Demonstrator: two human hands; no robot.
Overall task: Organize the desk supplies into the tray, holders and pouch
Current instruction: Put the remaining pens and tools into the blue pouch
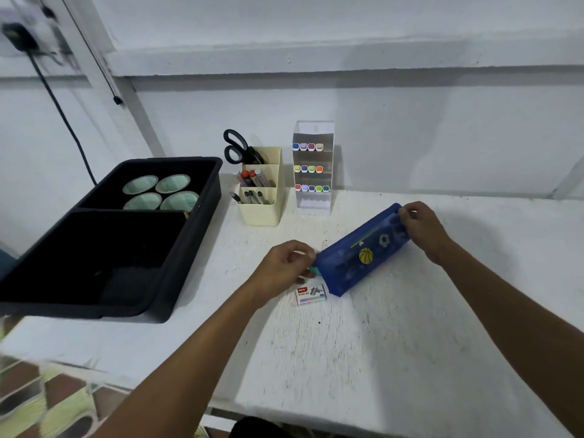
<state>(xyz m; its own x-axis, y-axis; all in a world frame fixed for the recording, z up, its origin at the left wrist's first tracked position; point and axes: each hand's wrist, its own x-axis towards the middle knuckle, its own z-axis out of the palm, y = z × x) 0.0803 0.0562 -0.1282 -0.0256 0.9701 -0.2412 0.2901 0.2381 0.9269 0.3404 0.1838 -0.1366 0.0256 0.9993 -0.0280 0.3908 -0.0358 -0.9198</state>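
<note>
A blue pouch [360, 252] with a yellow basketball patch lies slanted on the white desk [395, 327]. My right hand [420, 227] pinches its far upper end. My left hand [284, 267] pinches its near lower end, where a small teal piece shows by my fingers. A small box of staples [311, 294] lies on the desk just below my left hand. The black tray [177, 279] sits at the left with several round green-lined tins [159, 192] in its back compartment.
A cream holder [260, 213] behind the pouch contains black scissors [237, 148], markers and pens. A clear tiered rack [313, 167] of coloured markers stands beside it against the wall. A black cable [63, 118] hangs down the wall at left.
</note>
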